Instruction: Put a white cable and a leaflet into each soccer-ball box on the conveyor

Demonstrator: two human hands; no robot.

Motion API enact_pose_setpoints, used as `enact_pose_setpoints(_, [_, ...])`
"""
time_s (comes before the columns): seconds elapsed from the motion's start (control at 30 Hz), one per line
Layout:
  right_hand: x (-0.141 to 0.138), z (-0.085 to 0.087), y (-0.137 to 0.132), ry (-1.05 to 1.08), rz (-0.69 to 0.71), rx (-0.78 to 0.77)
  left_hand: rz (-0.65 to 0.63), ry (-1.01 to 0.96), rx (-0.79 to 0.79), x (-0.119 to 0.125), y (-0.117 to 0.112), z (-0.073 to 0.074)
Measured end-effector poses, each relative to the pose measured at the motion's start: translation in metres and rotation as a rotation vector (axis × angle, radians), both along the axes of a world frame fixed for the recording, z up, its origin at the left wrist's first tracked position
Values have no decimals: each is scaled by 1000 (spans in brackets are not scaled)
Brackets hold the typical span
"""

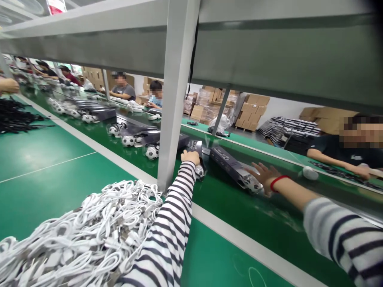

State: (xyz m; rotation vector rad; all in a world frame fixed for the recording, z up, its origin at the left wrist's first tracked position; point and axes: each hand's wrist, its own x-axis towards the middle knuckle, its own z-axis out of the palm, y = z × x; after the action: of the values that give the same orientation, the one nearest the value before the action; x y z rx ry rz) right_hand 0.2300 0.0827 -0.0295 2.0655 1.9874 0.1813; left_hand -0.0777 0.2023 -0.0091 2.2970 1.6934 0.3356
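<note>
Reaching past the grey post, my left hand (190, 157) is closed at a dark printed box (196, 146). A black-and-white ball (199, 171) in clear plastic shows just below that hand. My right hand (263, 176) has its fingers spread, close beside another plastic-wrapped football (253, 184) at the near end of a second dark box (226, 162). Whether its fingertips touch the plastic, I cannot tell. Both boxes lie tilted on the green conveyor belt (239, 211).
White coiled cables (98, 231) are heaped on the green table at lower left. A grey post (176, 99) rises beside my left arm, under a long overhead panel (269, 56). More boxed footballs (128, 140) lie along the belt. A co-worker (353, 147) sits across it; black straps (18, 115) lie far left.
</note>
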Motion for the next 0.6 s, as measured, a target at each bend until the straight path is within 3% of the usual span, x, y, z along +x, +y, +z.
enact_pose_setpoints(0.07, [2, -6, 1, -159, 134, 23, 12, -9, -2, -1, -3, 2])
enact_pose_setpoints(0.17, [3, -9, 5, -212, 249, -22, 36, -44, 3, -2, -7, 6])
enact_pose_setpoints(0.23, [1, -8, 8, -200, 245, -49, 59, -72, 24, -3, -8, 8])
enact_pose_setpoints(0.37, [-15, -5, 19, -142, 214, 71, 88, -99, 24, -4, -9, 10])
enact_pose_setpoints(0.5, [-38, 2, 32, -131, 115, 133, 31, -86, -48, -2, -8, 7])
enact_pose_setpoints(0.6, [-39, 17, 17, -83, 32, 104, -10, -84, -78, 1, -5, 5])
